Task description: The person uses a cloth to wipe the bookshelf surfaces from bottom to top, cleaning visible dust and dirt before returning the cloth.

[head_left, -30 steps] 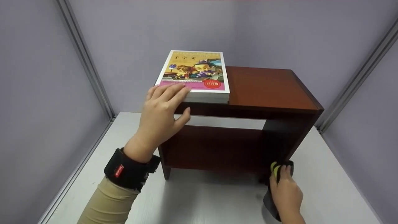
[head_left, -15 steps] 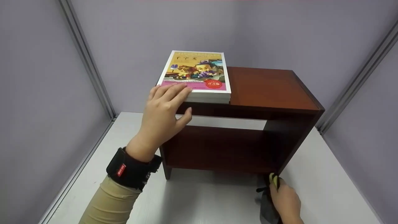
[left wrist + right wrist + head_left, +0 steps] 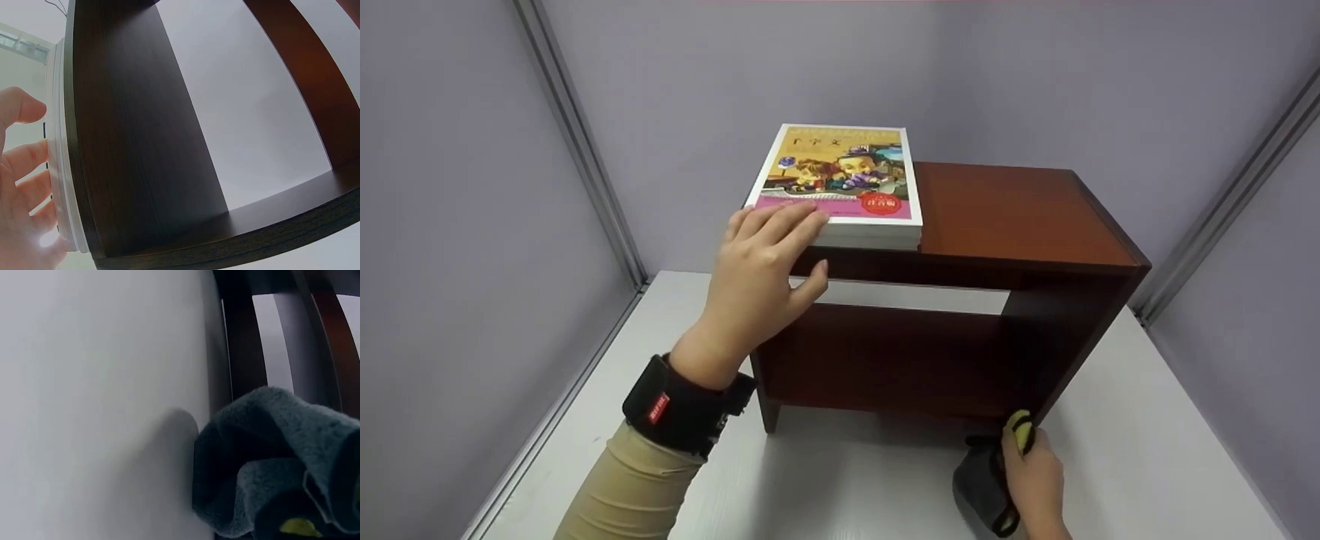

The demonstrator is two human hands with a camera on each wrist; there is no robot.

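Observation:
My left hand [image 3: 757,274] rests with its fingers on the near left corner of a stack of books [image 3: 847,172], thumb apart below the edge. The top book has a colourful cartoon cover. The stack lies on the left part of a dark reddish-brown wooden shelf unit [image 3: 1020,214]. My right hand [image 3: 1035,476] grips a bunched grey plush cloth [image 3: 981,484] with yellow-green and black parts, low at the foot of the unit's right side panel. In the right wrist view the folded cloth [image 3: 270,433] fills the lower right, and the hand is out of sight.
The unit's lower shelf board [image 3: 877,360] spans between its two side panels. A white surface [image 3: 840,480] bears the unit. Grey-lilac partition walls [image 3: 660,90] with metal corner rails [image 3: 577,142] stand behind and at both sides.
My right hand has moved down and then slightly left at the right panel's lower end, and the cloth now hangs further left of it. My left hand stays on the books.

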